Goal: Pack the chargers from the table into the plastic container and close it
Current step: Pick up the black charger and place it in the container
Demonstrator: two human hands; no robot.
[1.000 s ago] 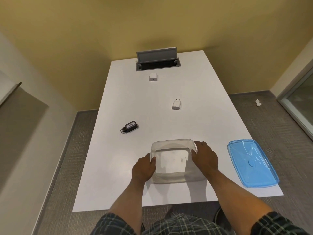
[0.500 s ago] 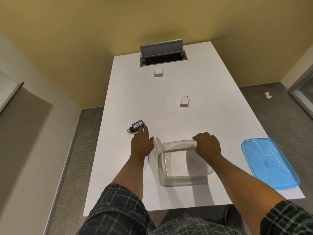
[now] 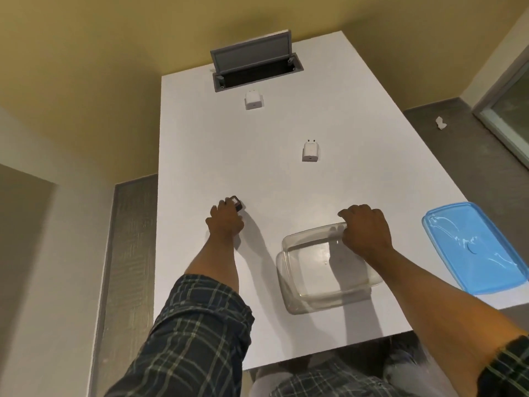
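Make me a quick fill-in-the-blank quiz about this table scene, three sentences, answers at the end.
1. The left hand closes on the small ____ charger.
2. The right hand grips the rim of the clear plastic container, which holds ____ chargers.
3. The translucent blue lid lies to the ____ of the container.

Missing words: black; no; right

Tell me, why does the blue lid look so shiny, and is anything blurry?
Head view: room light glints white off the blue lid; the left hand on the black charger looks slightly smeared; the table flares wide, lens-stretched.
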